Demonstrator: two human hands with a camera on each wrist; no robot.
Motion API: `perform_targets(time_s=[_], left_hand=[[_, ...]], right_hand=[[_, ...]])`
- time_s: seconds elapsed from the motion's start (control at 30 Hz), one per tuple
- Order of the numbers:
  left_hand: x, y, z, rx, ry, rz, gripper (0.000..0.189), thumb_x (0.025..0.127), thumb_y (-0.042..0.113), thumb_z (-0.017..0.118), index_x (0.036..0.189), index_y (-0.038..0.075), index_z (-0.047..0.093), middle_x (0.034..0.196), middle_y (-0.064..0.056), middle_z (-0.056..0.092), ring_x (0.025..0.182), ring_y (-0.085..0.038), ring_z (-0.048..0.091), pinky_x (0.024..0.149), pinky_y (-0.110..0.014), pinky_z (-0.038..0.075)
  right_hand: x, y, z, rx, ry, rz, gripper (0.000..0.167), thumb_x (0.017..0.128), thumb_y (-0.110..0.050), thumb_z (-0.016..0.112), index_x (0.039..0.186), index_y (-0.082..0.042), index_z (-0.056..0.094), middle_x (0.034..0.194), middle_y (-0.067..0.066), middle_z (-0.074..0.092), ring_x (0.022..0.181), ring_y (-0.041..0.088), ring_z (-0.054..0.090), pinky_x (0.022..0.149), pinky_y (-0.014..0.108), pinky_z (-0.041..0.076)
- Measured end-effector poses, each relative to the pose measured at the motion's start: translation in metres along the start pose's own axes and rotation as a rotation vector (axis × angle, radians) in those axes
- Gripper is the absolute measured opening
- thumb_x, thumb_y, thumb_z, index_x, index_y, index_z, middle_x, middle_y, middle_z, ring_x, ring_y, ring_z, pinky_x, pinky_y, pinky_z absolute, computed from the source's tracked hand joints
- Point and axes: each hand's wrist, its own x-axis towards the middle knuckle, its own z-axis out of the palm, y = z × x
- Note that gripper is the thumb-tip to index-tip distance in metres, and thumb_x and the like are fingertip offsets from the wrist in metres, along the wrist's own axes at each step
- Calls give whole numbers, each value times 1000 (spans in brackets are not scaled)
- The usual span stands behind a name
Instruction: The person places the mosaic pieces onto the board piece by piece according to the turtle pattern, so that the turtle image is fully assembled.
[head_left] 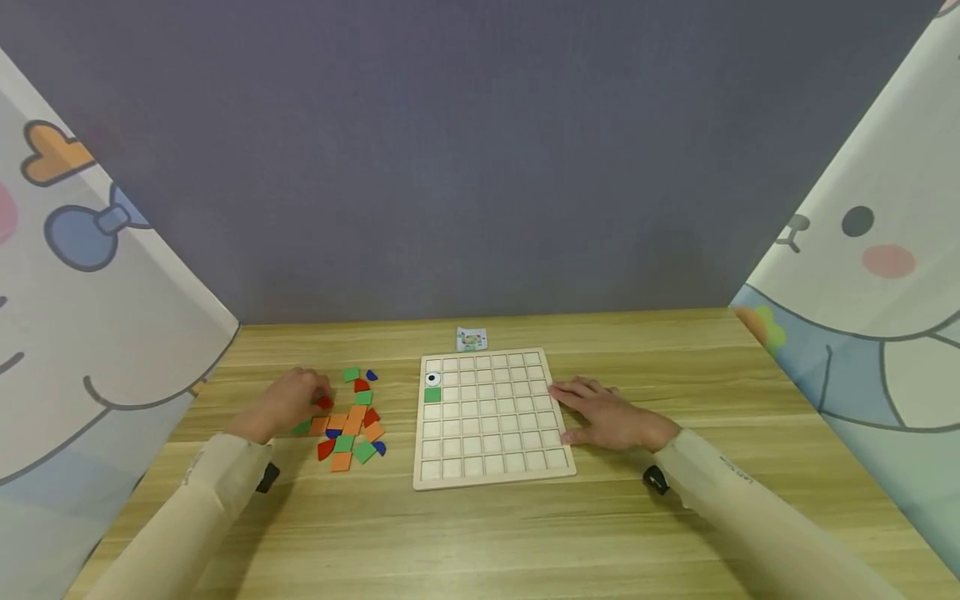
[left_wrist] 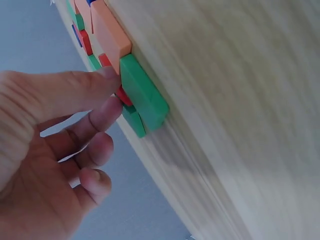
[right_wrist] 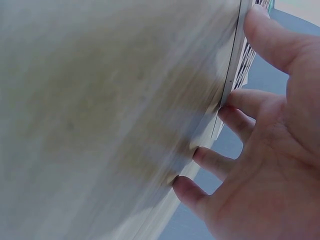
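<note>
My left hand [head_left: 288, 400] is over the left side of a loose group of flat coloured pieces. In the left wrist view its thumb and index finger pinch a red piece [left_wrist: 123, 96], mostly hidden by the fingertips. Beside it lie a green square piece [left_wrist: 142, 90] and an orange piece [left_wrist: 110, 30]. My right hand [head_left: 606, 415] rests with spread fingers at the right edge of a pale wooden grid board [head_left: 495, 483]. Its thumb and some fingertips touch the board's edge, while others meet the table. A green square [head_left: 432, 395] and a white eye piece [head_left: 432, 379] sit in the board's left column.
Several orange, green, red and blue pieces, among them an orange square [head_left: 341, 462] and a blue half-round [head_left: 372, 375], lie left of the board. A small picture card [head_left: 472, 339] lies behind it. A grey partition [head_left: 480, 167] rises at the table's back edge.
</note>
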Motion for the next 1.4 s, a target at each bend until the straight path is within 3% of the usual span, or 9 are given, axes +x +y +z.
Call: perform_targets(time_s=[0.2,0.5,0.67,0.8,0.9,1.03,1.1,1.17,1.4], left_hand=[[3,1,2,-19,-4,-3,12,76,2,77,84,7,70,81,-1,61,75,-20,53,67,-36,49],[6,5,7,9,16,-30,11,80,2,74,84,7,65,87,-4,60,85,-31,53,72,-42,49],[8,7,8,-46,-5,-79,9,84,7,71,89,5,64,84,-4,59,76,-22,55,68,-39,49],[10,8,9,-79,-27,-100,18,88,16,69,99,4,61,85,-7,63,70,-18,59,68,-39,51],[8,5,8,-69,0,-54,18,88,14,68,102,4,61,87,-7,63,74,-21,59,71,-42,50],[3,-1,7,-61,73,130,20,80,1,74,97,8,69,93,-4,60,82,-26,52,73,-41,47],[2,-4,7,-54,82,221,26,74,-3,77,95,11,71,97,-3,59,82,-24,50,72,-38,47],[2,-5,7,-46,66,270,30,70,-3,80,94,13,72,98,0,59,82,-22,48,70,-34,48],[1,-4,7,-45,18,199,33,71,-5,79,97,13,71,97,3,60,90,-22,52,76,-38,49]], right_hand=[[0,0,0,14,-11,12,79,90,-45,59,151,-9,24,152,10,24,138,42,13,94,74,15],[0,-1,1,4,-18,24,78,91,-46,58,151,-10,23,153,9,23,138,43,12,95,74,14],[-1,-2,0,10,-17,21,79,90,-45,58,151,-9,23,153,10,23,138,43,12,95,74,14],[-2,-3,-1,12,-14,16,79,90,-44,59,151,-8,23,152,11,23,137,44,13,94,74,14],[-1,-2,0,6,-18,20,79,91,-45,59,151,-10,23,153,10,23,137,43,12,94,74,14],[-1,-1,2,1,-21,30,80,90,-46,58,152,-12,21,154,7,21,138,41,11,96,73,14],[-1,-1,2,-1,-23,37,80,90,-47,58,152,-13,21,154,6,20,139,39,11,97,72,14],[-1,0,3,-1,-22,38,80,90,-47,58,152,-13,21,154,6,20,139,39,11,97,72,14],[0,1,2,-1,-25,34,80,90,-48,57,152,-13,21,154,6,20,139,39,11,98,71,13]])
